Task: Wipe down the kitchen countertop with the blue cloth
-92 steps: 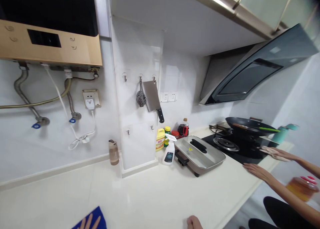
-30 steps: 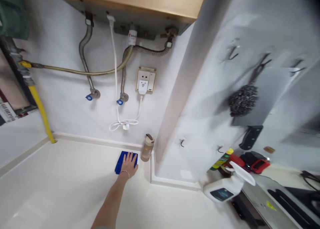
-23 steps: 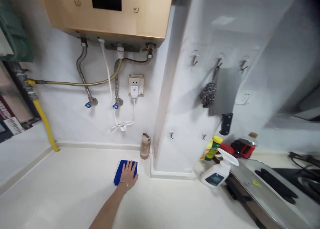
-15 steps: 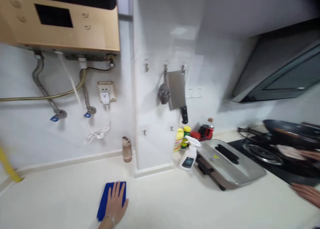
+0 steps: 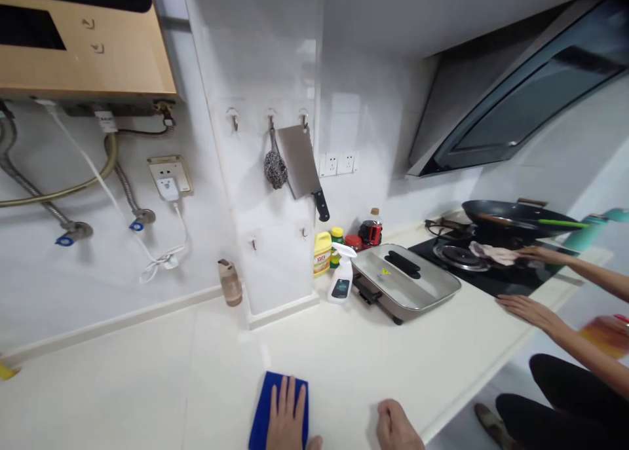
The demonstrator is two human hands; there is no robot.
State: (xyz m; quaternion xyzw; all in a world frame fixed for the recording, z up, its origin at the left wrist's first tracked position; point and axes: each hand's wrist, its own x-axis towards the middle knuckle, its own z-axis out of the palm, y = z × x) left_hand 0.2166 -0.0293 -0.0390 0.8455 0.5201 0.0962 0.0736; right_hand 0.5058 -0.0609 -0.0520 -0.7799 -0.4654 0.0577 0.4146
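My left hand lies flat with spread fingers on a folded blue cloth, pressing it to the white countertop. The cloth shows on both sides of the fingers. To the right, my right hand rests on the counter near its front edge, its fingers curled into a fist. I see nothing in it. A white spray bottle stands beyond both hands, beside an electric pan with a glass lid.
A brown bottle stands by the wall pillar. A cleaver and a steel scrubber hang on hooks. At right, another person's hands are at the stove, one on a pale cloth. A wok sits behind.
The view has turned right. My left hand and the blue cloth have moved right along the counter. My right hand has come into view. More of the other person's arms and legs shows.
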